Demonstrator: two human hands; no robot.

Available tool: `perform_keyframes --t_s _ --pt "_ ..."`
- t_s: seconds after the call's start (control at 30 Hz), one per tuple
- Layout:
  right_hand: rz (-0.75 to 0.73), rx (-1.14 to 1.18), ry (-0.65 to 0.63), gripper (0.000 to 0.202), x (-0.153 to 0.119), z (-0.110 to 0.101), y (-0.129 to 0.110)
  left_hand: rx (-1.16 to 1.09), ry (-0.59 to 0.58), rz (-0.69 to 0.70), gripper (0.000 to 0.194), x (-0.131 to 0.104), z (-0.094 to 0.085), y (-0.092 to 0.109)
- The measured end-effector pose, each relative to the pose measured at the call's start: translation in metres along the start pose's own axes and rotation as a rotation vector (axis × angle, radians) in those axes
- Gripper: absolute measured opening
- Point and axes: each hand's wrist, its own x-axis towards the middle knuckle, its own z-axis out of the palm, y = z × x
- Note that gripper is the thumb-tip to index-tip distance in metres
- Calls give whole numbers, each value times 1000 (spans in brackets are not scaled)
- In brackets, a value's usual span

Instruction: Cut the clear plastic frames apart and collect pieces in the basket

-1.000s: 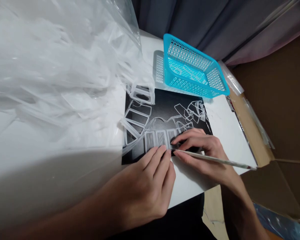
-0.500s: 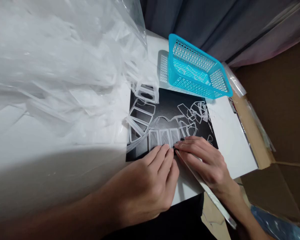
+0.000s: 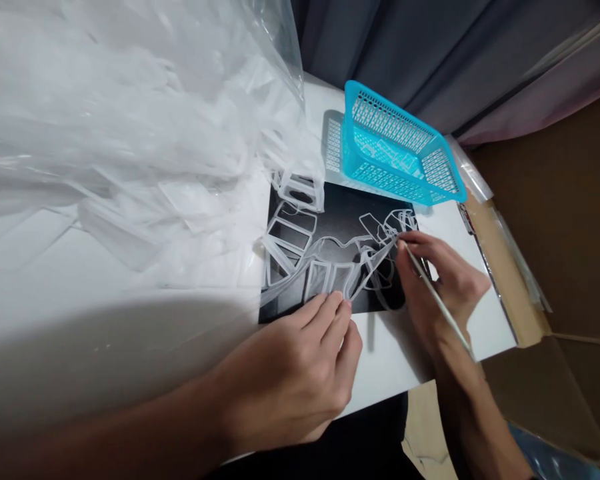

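My left hand presses its fingertips together on the lower edge of a translucent strip of rectangular frames, which lies on a black mat. A thin white stick is in my right hand, whose thumb and fingers are pinched together over the mat's right side. From those fingertips a stretched piece of clear film runs down left to the strip by my left fingers. Cut-out loops lie tangled near the mat's upper right. Whatever else my left fingertips hold is hidden.
Behind the mat stands a blue perforated basket with some pieces inside. A large clear plastic bag full of translucent pieces covers the left of the white table. Cardboard borders the right side, below a dark curtain.
My right hand has moved up and right, away from my left, with the stick and lifting film from the strip. The left hand stays nearly in place. The view has shifted slightly.
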Motion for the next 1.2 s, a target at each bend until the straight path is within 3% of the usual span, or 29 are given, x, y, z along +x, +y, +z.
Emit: perform_keyframes --t_s 0.13,0.33,0.47,0.57,0.7,0.83,0.9,1.03,1.2 --pt "9 -82 73 17 24 0 22 -6 9 -6 48 -1 0 0" --pt "115 -138 103 11 81 -20 54 6 10 -5 51 -4 2 2" --pt "170 -159 70 13 123 -20 71 27 32 12 49 -6 5 0" --pt "187 -140 23 15 139 -11 83 26 53 20 47 -7 5 -1" --pt "185 -135 -88 12 130 -4 94 13 44 10 45 -7 4 -2" --pt "190 41 96 16 102 -13 89 2 31 19 44 -8 2 -2" --pt "185 125 129 16 88 -21 81 4 31 22 46 -8 1 -3" --pt "204 162 49 15 68 -35 68 41 26 11 43 -8 1 -4" --pt "233 112 -274 24 52 -43 69 47 256 -127 33 -17 26 1"
